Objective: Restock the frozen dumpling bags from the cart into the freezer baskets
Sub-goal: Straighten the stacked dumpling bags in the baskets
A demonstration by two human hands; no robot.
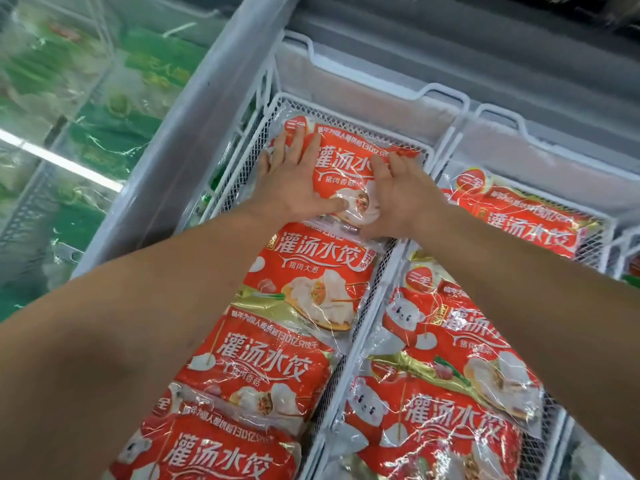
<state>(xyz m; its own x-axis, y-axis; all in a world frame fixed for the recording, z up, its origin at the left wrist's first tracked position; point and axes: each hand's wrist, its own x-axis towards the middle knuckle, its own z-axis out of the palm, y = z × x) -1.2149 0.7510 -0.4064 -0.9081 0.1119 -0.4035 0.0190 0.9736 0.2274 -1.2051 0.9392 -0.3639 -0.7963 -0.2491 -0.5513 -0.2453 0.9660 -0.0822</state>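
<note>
Where both hands press: white mesh basket (242, 174), frosty freezer wall (363, 84)

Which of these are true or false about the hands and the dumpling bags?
1. Both hands rest flat on one red dumpling bag. True: left hand, right hand.
2. That bag lies in a white mesh basket. True.
3. The bags under the glass lid at left are red. False: they look green.
4. The right hand holds a bag in the air. False: it presses on the bag in the basket.
</note>
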